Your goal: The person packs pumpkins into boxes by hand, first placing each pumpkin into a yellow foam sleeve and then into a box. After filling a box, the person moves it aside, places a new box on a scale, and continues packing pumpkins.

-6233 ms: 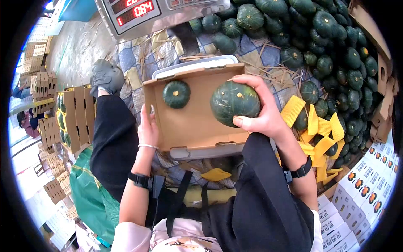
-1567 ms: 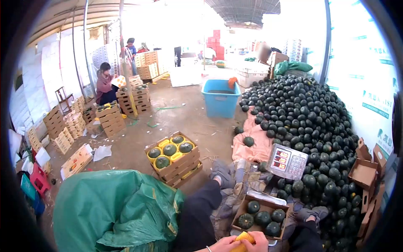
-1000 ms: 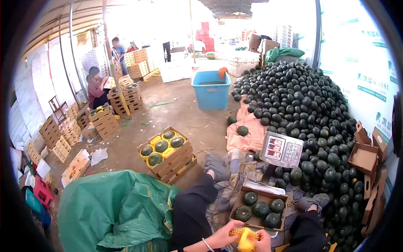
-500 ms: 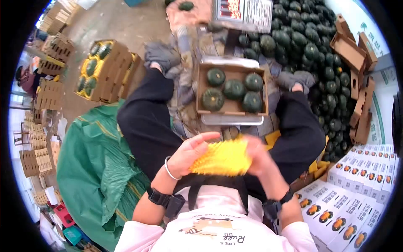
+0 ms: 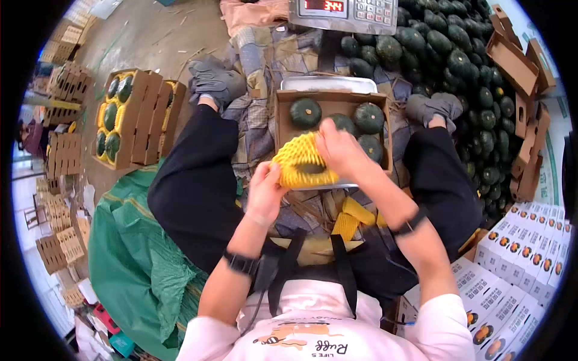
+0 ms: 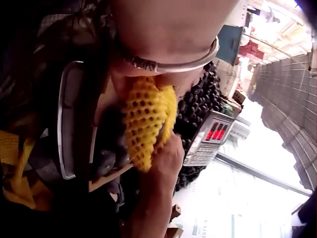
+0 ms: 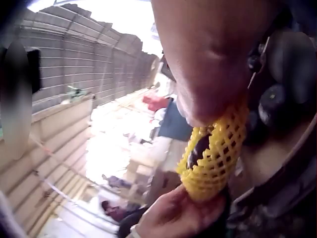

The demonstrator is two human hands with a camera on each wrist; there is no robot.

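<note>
A yellow foam fruit net [image 5: 301, 157] is stretched wide between both hands, low over the near side of a shallow cardboard box [image 5: 332, 96]. My left hand [image 5: 265, 191] grips its left edge, while the right hand [image 5: 344, 147] pinches the upper right edge. Dark green shows through the net's opening; I cannot tell whether a squash sits inside it. Several round dark green squashes [image 5: 306, 113] lie in the box, partly covered by the net and right hand. From the right wrist, the net [image 7: 218, 163] spans from one hand to the other.
A digital scale [image 5: 346, 18] stands beyond the box, beside a large squash pile [image 5: 445, 48]. More yellow nets [image 5: 352, 218] lie between the legs. Stacked packed boxes [image 5: 120, 120] and a green tarp [image 5: 138, 253] are left; printed white cartons [image 5: 518, 253] are right.
The right hand earlier held a squash over the box; more squashes lie there now. Both hands then took a yellow net, opened it and moved it forward from the lap to the box.
</note>
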